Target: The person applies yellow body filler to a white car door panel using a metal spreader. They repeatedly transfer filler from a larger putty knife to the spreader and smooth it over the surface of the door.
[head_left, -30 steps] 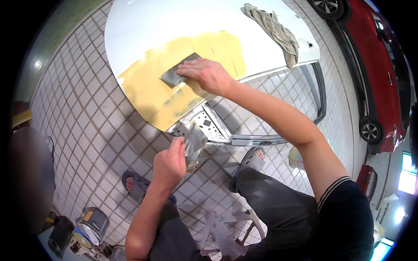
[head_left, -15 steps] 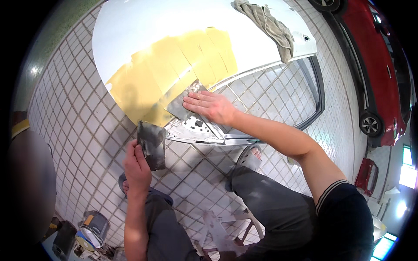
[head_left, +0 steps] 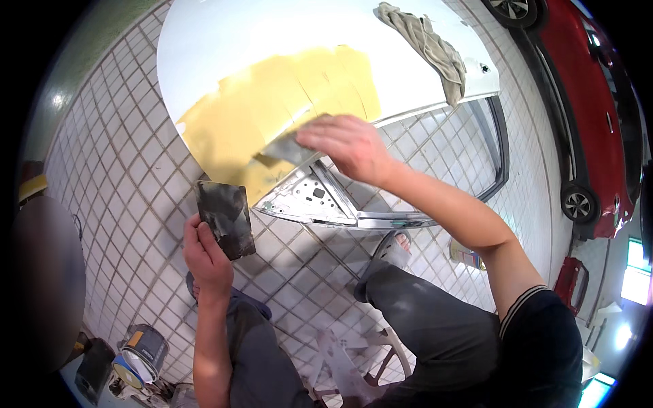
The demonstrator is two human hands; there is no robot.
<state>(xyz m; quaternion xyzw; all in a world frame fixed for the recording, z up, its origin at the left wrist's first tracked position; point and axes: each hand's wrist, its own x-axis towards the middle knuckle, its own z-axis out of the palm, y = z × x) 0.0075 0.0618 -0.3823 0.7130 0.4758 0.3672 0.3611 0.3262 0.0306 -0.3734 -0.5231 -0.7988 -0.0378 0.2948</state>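
A white car door (head_left: 204,47) lies before me, with yellow body filler (head_left: 286,88) spread in a wide patch over its near left part. My right hand (head_left: 350,146) grips a thin grey putty spreader (head_left: 286,149), its fingers pressed over the top edge. The blade is tilted over the patch's lower edge, just above the bare triangular corner of the window frame; whether it touches is unclear. Left of that corner, my left hand (head_left: 207,257) holds a dark, smeared rectangular putty plate (head_left: 226,221) by its lower left side. The thumb rests on its face.
A crumpled grey cloth (head_left: 430,51) lies on the door's far right. Tubs (head_left: 145,350) stand on the tiled floor at lower left, and a can (head_left: 466,255) is beyond my right foot. A stool (head_left: 340,360) is below me; a red car (head_left: 578,88) stands at right.
The spreader has tilted up, and my right hand has risen and shifted slightly right. My left hand and its plate have moved a little left and turned. The whole view has shifted slightly.
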